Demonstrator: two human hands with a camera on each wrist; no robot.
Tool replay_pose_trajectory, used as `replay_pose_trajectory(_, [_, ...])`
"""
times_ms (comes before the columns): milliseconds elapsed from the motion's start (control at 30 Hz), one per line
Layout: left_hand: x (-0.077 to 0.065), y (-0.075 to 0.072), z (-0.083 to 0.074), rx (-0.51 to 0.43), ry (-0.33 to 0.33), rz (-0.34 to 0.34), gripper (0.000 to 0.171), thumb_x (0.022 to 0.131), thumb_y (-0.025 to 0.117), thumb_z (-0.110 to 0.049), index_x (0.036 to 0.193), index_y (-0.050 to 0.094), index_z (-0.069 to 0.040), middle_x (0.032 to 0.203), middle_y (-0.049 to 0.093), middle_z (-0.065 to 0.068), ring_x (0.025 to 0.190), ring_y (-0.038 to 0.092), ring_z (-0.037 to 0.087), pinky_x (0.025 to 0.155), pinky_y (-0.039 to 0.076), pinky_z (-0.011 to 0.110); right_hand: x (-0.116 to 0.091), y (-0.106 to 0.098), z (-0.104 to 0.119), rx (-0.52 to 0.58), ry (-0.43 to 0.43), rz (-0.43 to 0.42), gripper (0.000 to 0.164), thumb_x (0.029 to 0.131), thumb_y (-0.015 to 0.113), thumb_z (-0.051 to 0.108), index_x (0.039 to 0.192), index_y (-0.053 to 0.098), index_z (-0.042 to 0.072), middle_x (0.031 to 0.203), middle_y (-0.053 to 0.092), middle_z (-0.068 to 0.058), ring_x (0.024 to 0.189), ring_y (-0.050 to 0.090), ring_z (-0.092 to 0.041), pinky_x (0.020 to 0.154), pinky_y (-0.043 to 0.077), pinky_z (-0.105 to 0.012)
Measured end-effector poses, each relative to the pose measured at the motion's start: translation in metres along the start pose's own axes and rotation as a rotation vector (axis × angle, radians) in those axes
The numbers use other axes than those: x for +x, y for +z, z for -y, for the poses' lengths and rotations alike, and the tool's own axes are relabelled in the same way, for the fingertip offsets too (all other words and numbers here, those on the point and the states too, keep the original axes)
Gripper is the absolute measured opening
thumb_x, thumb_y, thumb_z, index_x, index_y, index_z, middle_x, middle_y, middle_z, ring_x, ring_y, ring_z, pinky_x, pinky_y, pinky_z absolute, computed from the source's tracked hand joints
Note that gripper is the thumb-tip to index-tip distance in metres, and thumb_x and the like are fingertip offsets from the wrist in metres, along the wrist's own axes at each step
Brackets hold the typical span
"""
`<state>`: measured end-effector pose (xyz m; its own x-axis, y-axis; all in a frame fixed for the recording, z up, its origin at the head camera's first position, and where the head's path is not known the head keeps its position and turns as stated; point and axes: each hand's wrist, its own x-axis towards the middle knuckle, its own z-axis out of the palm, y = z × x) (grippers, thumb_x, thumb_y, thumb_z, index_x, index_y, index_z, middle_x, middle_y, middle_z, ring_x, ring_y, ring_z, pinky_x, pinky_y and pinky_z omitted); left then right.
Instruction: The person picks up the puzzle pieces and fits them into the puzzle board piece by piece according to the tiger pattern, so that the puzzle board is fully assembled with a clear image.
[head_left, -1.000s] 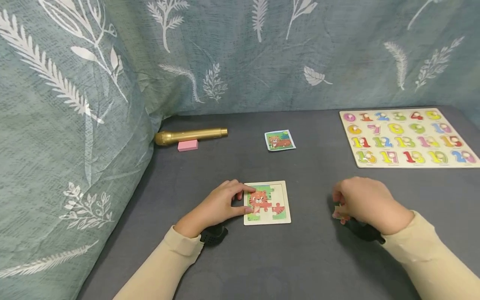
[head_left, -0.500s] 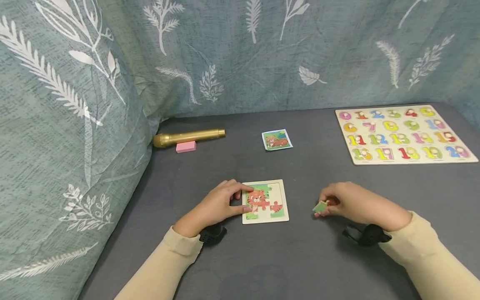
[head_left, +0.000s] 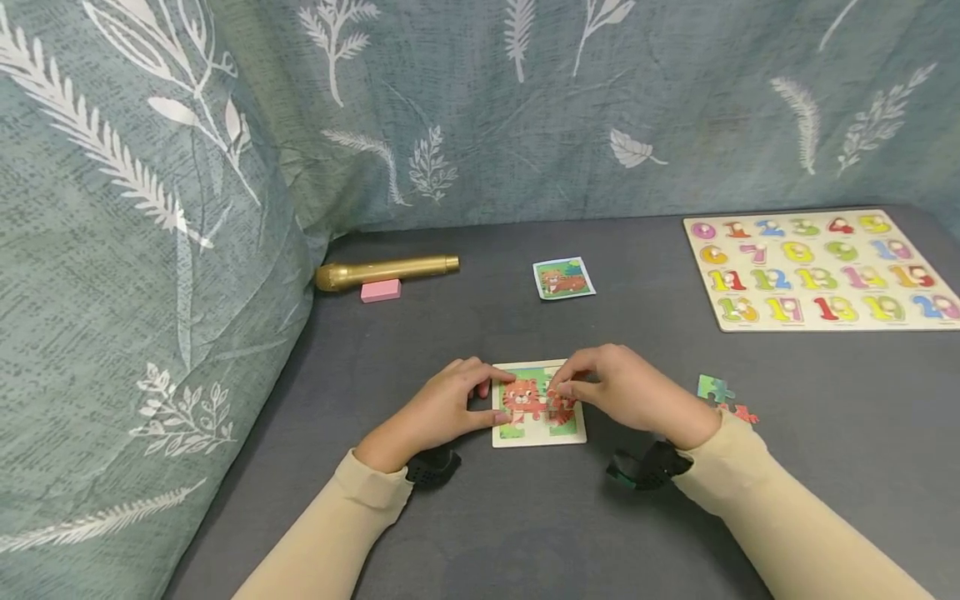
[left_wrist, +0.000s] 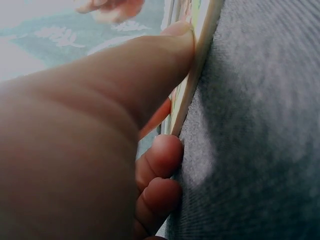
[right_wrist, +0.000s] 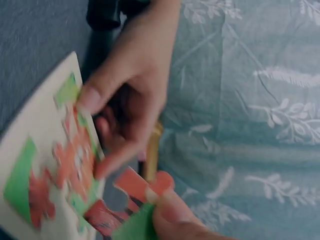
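A small wooden tiger jigsaw tray [head_left: 525, 442] lies on the dark table in the head view, with several tiger and green pieces set in it. My left hand [head_left: 438, 408] rests at its left side, thumb and forefinger stretched over the frame and pressing on the face. In the left wrist view the thumb [left_wrist: 165, 60] lies across the tray's edge. My right hand [head_left: 626, 392] pinches an orange-and-green jigsaw piece [right_wrist: 137, 225] over the right part of the tray. Loose jigsaw pieces [head_left: 712, 388] lie to the right, behind the right wrist.
A small tiger picture card [head_left: 564, 281] lies beyond the tray. At the back left, a gold microphone [head_left: 397, 268] lies beside a pink block [head_left: 381, 290]. A wooden number puzzle board [head_left: 821, 260] sits at the back right. A patterned curtain [head_left: 480, 167] borders the table.
My right hand has moved left with the jigsaw piece, from the table at the right to over the tray, uncovering the loose pieces. My left hand has stayed on the tray.
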<state>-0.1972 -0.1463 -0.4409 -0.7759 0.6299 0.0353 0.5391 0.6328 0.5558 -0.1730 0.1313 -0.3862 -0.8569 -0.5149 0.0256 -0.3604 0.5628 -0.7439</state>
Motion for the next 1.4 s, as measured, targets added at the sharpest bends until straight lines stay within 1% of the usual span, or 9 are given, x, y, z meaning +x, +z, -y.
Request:
replay_pose_trajectory(67, [0.001,0.000,0.000,-0.002,0.003,-0.003,0.047,0.092,0.085,-0.030,0.134,0.069,-0.018,0.091,0.048,-0.007,0.081,0.041,0.013,0.073,0.037,0.031,0.004,0.006,0.001,0.018,0.004,-0.028,0.007,0.099,0.072,0.008,0.099,0.079,0.010,0.091,0.069,0.004,0.080,0.063,-0.013,0.074,0.053,-0.034])
replay_pose_trajectory(267, [0.002,-0.002,-0.001,0.004,0.009,-0.007,0.046,0.092,0.085,-0.029,0.133,0.070,-0.017,0.091,0.048,-0.007,0.081,0.042,0.013,0.073,0.037,0.031,0.010,0.018,-0.002,0.109,0.047,-0.042,0.021,0.102,0.066,-0.001,0.121,0.071,0.004,0.094,0.065,-0.005,0.072,0.063,-0.014,0.064,0.050,-0.033])
replay_pose_trajectory(433, [0.004,-0.004,-0.002,0.008,0.020,-0.009,0.046,0.092,0.085,-0.028,0.133,0.070,-0.016,0.091,0.049,-0.007,0.081,0.042,0.012,0.073,0.037,0.030,0.010,0.029,-0.004,0.145,0.081,-0.074,0.008,0.097,0.072,-0.001,0.096,0.071,0.007,0.084,0.069,-0.001,0.070,0.064,-0.014,0.065,0.050,-0.031])
replay_pose_trajectory(567, [0.004,-0.004,-0.001,0.006,0.030,-0.018,0.046,0.091,0.085,-0.028,0.132,0.070,-0.016,0.090,0.049,-0.007,0.081,0.042,0.011,0.073,0.037,0.030,0.009,0.039,-0.004,0.050,0.034,-0.092,0.017,0.091,0.077,-0.003,0.087,0.071,0.012,0.074,0.066,0.006,0.064,0.058,-0.008,0.061,0.048,-0.028])
replay_pose_trajectory(767, [0.000,0.001,-0.001,-0.001,0.011,-0.015,0.046,0.091,0.085,-0.029,0.133,0.070,-0.016,0.090,0.048,-0.007,0.081,0.042,0.011,0.073,0.038,0.030,0.006,0.055,-0.003,-0.212,-0.079,-0.154,0.019,0.080,0.091,0.006,0.078,0.076,0.017,0.074,0.058,0.011,0.067,0.053,-0.004,0.062,0.046,-0.025])
replay_pose_trajectory(1133, [0.001,0.002,0.001,-0.007,0.011,-0.021,0.047,0.091,0.085,-0.028,0.133,0.069,-0.017,0.091,0.049,-0.007,0.081,0.042,0.012,0.073,0.038,0.030,-0.010,0.055,0.009,-0.486,-0.329,-0.096,0.014,0.081,0.092,0.009,0.091,0.084,0.015,0.090,0.065,0.007,0.080,0.064,-0.012,0.070,0.054,-0.029])
replay_pose_trajectory(1267, [0.001,0.003,-0.001,-0.010,-0.006,0.001,0.047,0.091,0.085,-0.029,0.134,0.069,-0.017,0.091,0.048,-0.008,0.081,0.042,0.012,0.073,0.037,0.030,-0.020,0.025,-0.001,-0.482,-0.261,-0.137,0.012,0.085,0.089,0.011,0.095,0.083,0.016,0.092,0.069,0.007,0.083,0.068,-0.014,0.072,0.056,-0.036])
replay_pose_trajectory(1333, [0.001,0.003,-0.001,-0.011,-0.012,0.009,0.048,0.091,0.085,-0.029,0.135,0.069,-0.017,0.091,0.048,-0.008,0.082,0.041,0.013,0.074,0.037,0.030,-0.028,-0.002,-0.015,-0.517,-0.140,-0.167,0.015,0.084,0.090,0.012,0.096,0.082,0.014,0.095,0.069,0.003,0.084,0.070,-0.019,0.074,0.057,-0.042])
replay_pose_trajectory(1400, [0.001,0.002,-0.001,-0.014,-0.015,0.011,0.048,0.091,0.085,-0.028,0.135,0.069,-0.017,0.091,0.048,-0.007,0.082,0.041,0.013,0.074,0.037,0.030,-0.038,-0.032,-0.031,-0.562,0.036,-0.134,0.023,0.083,0.091,0.014,0.100,0.079,0.008,0.096,0.067,-0.003,0.073,0.069,-0.021,0.069,0.056,-0.046])
